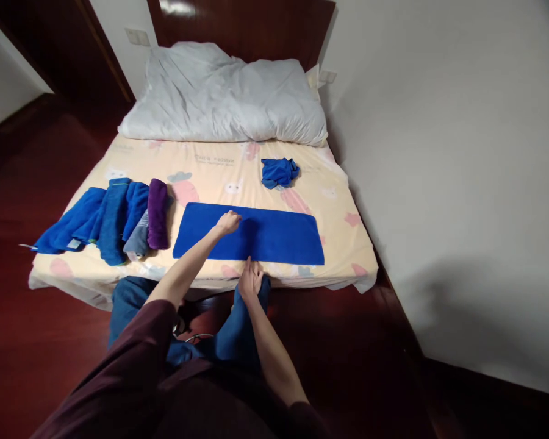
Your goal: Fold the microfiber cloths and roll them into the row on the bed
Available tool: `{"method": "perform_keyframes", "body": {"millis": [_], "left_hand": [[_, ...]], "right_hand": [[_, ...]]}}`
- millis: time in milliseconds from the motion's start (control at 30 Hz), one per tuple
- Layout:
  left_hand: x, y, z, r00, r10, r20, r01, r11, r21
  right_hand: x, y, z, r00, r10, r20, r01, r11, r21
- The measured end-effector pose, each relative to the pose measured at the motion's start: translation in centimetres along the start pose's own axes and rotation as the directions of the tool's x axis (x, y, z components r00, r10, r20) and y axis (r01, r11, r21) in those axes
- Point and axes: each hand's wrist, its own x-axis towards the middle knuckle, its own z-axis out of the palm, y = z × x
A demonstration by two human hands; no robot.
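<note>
A bright blue towel (279, 235) lies flat as a long folded strip across the near part of the bed. My left hand (229, 222) rests on its far edge near the middle, fingers curled as if pinching the cloth. My right hand (250, 277) presses on the towel's near edge at the bed's front, fingers together and pointing toward the towel. Both arms reach forward from my dark red sleeves.
Several rolled and folded towels (112, 219), blue, grey and purple (158, 213), lie in a row at the left of the bed. A crumpled blue cloth (279, 172) sits further back. A white duvet (224, 97) is heaped at the headboard. A wall runs along the right.
</note>
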Motion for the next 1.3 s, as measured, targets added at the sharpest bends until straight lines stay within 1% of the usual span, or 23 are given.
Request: {"method": "perform_keyframes", "body": {"millis": [67,167,233,333,467,567,667,833,967,1067,1133,1233,1300], "left_hand": [[5.0,1.1,-1.0,0.999,-0.017,0.035,0.016,1.000,0.008],[10.6,2.1,-0.8,0.995,-0.037,0.089,0.034,0.999,0.030],[12.9,2.4,0.0,0.993,-0.041,0.111,0.037,0.998,0.044],[14.8,2.6,1.7,0.993,-0.041,0.113,0.036,0.998,0.048],[15.8,2.7,3.5,0.996,-0.031,0.081,0.030,0.999,0.019],[16.5,3.0,4.1,0.995,-0.056,0.078,0.057,0.998,-0.010],[17.0,3.4,4.0,0.991,-0.101,0.085,0.105,0.994,-0.043],[17.1,3.5,3.2,0.984,-0.164,0.065,0.171,0.977,-0.127],[17.1,3.1,2.6,0.982,-0.189,0.021,0.189,0.960,-0.206],[17.3,2.6,2.7,0.983,-0.184,-0.006,0.177,0.953,-0.248],[17.5,2.4,3.1,0.985,-0.174,-0.016,0.163,0.949,-0.271],[17.7,2.1,3.8,0.986,-0.166,-0.032,0.149,0.942,-0.300],[17.6,2.1,4.0,0.982,-0.169,-0.080,0.131,0.926,-0.353]], "right_hand": [[0.2,0.4,0.6,1.000,-0.006,-0.024,0.006,1.000,0.009],[0.5,0.9,1.7,0.997,-0.017,-0.072,0.020,0.999,0.045],[0.6,1.1,2.2,0.996,-0.025,-0.091,0.032,0.997,0.071],[0.6,1.4,2.6,0.997,-0.008,-0.071,0.015,0.995,0.098],[0.6,1.6,2.7,0.999,0.006,-0.051,0.000,0.994,0.110],[0.6,1.5,2.5,0.999,0.014,-0.040,-0.011,0.997,0.079],[0.6,1.3,2.1,1.000,0.019,-0.016,-0.018,0.998,0.055],[0.0,1.1,1.4,1.000,0.022,0.008,-0.023,0.999,0.041],[-0.5,1.0,1.2,1.000,0.017,0.003,-0.018,0.999,0.038],[-0.4,0.9,1.2,1.000,0.015,0.000,-0.015,0.998,0.057],[-0.4,1.0,1.3,1.000,0.016,-0.027,-0.014,0.998,0.066],[-0.7,1.2,1.5,0.993,0.000,-0.119,0.008,0.998,0.067],[-0.8,1.4,1.5,0.984,-0.002,-0.177,0.015,0.997,0.076]]}}
